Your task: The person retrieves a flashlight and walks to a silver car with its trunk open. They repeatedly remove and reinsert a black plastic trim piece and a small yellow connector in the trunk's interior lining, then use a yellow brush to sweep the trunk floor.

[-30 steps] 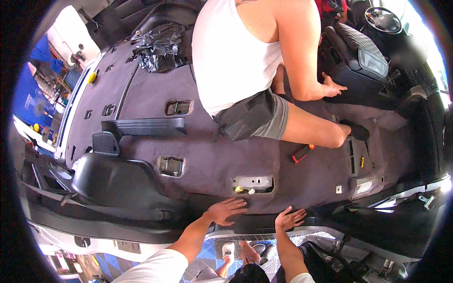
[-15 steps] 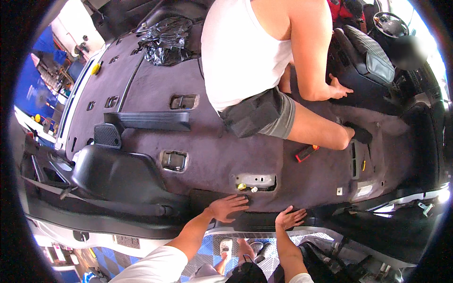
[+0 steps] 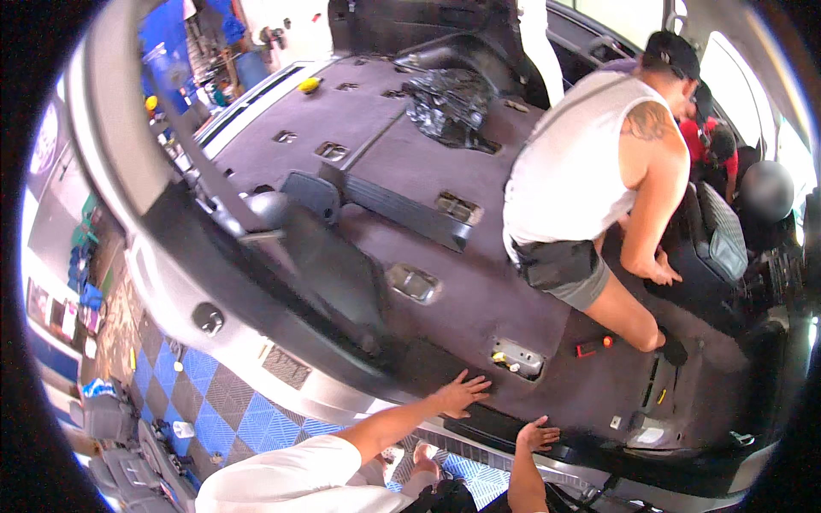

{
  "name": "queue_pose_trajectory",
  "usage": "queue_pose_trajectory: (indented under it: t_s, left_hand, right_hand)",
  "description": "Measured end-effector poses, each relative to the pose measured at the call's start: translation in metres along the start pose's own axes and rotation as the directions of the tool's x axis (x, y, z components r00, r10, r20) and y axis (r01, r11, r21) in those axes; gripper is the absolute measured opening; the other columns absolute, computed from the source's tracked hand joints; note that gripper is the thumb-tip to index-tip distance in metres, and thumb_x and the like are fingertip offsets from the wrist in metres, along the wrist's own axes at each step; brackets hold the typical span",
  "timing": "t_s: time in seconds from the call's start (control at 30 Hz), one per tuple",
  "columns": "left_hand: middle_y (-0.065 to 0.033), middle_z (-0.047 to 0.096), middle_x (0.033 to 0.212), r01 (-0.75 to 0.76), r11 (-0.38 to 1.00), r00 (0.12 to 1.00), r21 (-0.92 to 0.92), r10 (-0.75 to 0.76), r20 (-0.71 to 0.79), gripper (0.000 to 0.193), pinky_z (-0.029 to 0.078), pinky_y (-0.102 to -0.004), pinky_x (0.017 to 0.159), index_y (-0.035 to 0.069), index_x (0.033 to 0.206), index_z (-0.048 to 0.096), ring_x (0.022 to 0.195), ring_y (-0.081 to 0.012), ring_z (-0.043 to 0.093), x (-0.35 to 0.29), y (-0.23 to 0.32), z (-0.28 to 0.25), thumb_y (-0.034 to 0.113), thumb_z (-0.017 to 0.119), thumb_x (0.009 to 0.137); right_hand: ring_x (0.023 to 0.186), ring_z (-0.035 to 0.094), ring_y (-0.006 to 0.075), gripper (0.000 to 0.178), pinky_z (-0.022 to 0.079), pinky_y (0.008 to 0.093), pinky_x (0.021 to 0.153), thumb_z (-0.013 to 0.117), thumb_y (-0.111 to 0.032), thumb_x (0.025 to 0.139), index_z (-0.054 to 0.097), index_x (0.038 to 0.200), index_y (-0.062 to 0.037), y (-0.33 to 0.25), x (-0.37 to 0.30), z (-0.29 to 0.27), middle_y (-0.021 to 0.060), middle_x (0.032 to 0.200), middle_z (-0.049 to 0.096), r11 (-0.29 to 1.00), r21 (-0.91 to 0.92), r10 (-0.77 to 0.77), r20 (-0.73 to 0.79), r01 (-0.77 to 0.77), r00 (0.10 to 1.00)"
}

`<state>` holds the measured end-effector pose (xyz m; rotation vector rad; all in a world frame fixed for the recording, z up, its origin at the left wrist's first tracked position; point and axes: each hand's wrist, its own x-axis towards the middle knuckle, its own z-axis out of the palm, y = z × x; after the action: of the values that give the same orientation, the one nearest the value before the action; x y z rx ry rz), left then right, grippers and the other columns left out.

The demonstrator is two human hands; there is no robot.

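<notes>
My left hand (image 3: 462,395) lies flat with spread fingers at the edge of the van's dark grey-purple floor carpet (image 3: 479,329), by the black sill trim (image 3: 492,429). To its right, my right hand (image 3: 537,434) rests on that trim, its fingers also apart. Neither hand grips anything. Just beyond them, a cutout in the carpet shows a metal floor bracket (image 3: 523,357) with a yellow connector (image 3: 499,357) beside it. Farther right lies a red tool with an orange end (image 3: 588,349).
A co-worker (image 3: 581,171) in a white sleeveless top kneels on the carpet, leaning toward the front seat (image 3: 718,231). A long black trim strip (image 3: 406,209) and a black plastic bag (image 3: 449,107) lie farther back. Loose seats (image 3: 128,445) stand outside at lower left.
The view has swung left, bringing more of the vehicle's side and tiled floor into sight. Both my hands stay at the sill edge. The co-worker remains bent forward.
</notes>
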<state>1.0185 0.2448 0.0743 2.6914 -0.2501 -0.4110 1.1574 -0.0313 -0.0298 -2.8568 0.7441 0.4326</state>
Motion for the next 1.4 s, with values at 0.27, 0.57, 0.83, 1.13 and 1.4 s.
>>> queue_pose_trajectory:
  t_s: [0.27,0.57,0.83,1.13,1.4]
  left_hand:
    - [-0.0233,0.063,0.137,0.202,0.749,0.952,-0.631,-0.303,-0.054,0.071,0.051,-0.0514,0.104,0.010,0.149,0.051,0.123,-0.0418,0.064,-0.160,0.085,0.128,0.052,0.067,0.093]
    - [-0.0170,0.072,0.127,0.787,-0.106,0.194,-0.607,-0.892,0.408,0.066,0.054,-0.0499,0.100,0.013,0.135,0.067,0.117,-0.0360,0.069,-0.564,0.097,0.317,0.057,0.070,0.087]
    - [-0.0164,0.074,0.124,0.263,-0.514,-0.357,-0.816,-0.838,0.413,0.060,0.056,-0.0415,0.099,0.003,0.133,0.067,0.116,-0.0307,0.071,-0.845,0.161,0.332,0.040,0.080,0.087]
    - [-0.0121,0.074,0.117,-0.058,0.243,-0.434,-0.968,-0.880,-0.195,0.039,0.055,-0.0354,0.092,0.000,0.121,0.071,0.102,-0.0209,0.071,-1.011,0.154,0.011,0.017,0.083,0.087]
    - [-0.0104,0.077,0.088,-0.256,0.686,-0.162,-0.681,-0.725,-0.670,0.038,0.055,-0.0387,0.076,0.005,0.092,0.081,0.083,-0.0286,0.073,-1.110,0.062,-0.203,0.030,0.095,0.067]
  right_hand:
    - [0.145,0.041,0.0417,0.073,0.034,0.0568,0.117,0.065,-0.046,0.096,0.047,0.149,0.0013,0.076,-0.040,0.016,0.0274,0.154,0.047,0.918,0.051,-0.396,0.132,0.393,0.909]
    - [0.049,0.062,0.0267,0.055,0.053,0.0460,0.056,0.068,-0.047,0.094,0.066,0.064,-0.0012,0.188,-0.163,0.122,0.0121,0.057,0.062,-0.193,-0.048,-0.816,0.562,0.980,-0.134]
    - [0.098,0.074,0.0294,0.057,0.056,0.0415,0.087,0.074,-0.051,0.089,0.075,0.115,-0.0009,0.091,-0.469,0.122,0.0196,0.106,0.077,0.308,-0.059,-0.584,0.776,0.950,0.238]
    - [0.118,0.063,0.0197,0.049,0.051,0.0337,0.098,0.060,-0.041,0.106,0.063,0.137,-0.0030,-0.030,-0.871,0.098,0.0076,0.127,0.067,0.133,0.581,0.230,0.770,0.803,-0.595]
    - [0.137,0.052,0.0222,0.048,0.035,0.0335,0.119,0.048,-0.034,0.110,0.062,0.143,-0.0024,-0.117,-1.093,0.193,0.0099,0.144,0.062,0.303,0.409,0.750,0.456,0.861,-0.480]
